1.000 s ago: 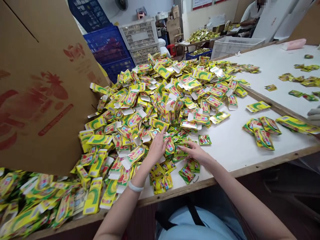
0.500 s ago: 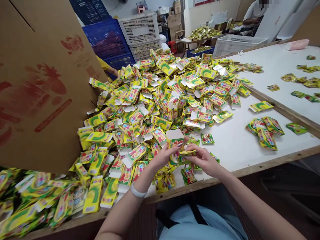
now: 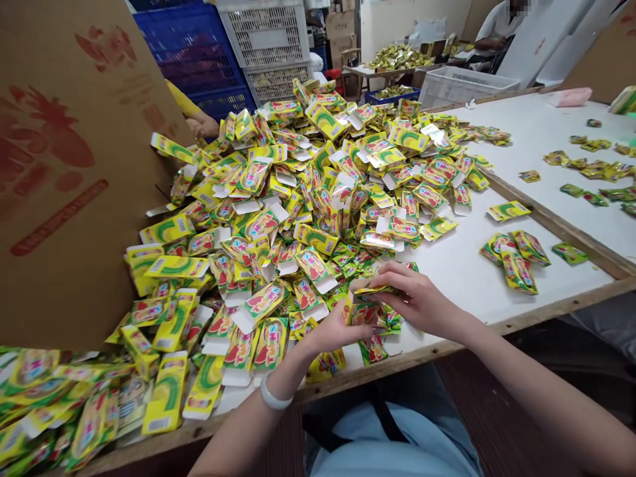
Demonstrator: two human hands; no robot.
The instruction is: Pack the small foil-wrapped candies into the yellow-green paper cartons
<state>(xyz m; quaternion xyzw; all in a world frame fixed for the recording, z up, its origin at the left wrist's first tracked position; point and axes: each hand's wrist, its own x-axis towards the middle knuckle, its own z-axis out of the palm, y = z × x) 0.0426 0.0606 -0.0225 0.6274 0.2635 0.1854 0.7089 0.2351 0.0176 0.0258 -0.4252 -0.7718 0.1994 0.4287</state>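
My left hand is closed round a small yellow-and-red candy box above the near edge of the table. Over the top end of that box, my right hand pinches a small flat candy packet with thumb and fingers. Whether the packet is partly inside the box is hidden by my fingers. Just beyond my hands lie loose green candy packets. A large heap of yellow candy boxes, many with white end flaps sticking out, spreads behind and to the left.
A big cardboard carton stands at the left. Several packets lie on the white table at the right, before a wooden strip. Crates are stacked behind. Another person's hand shows beside the carton.
My right hand has brought its packet to the box's upper end. My left hand has tilted the box, whose white flap stood up before. The view has shifted slightly.
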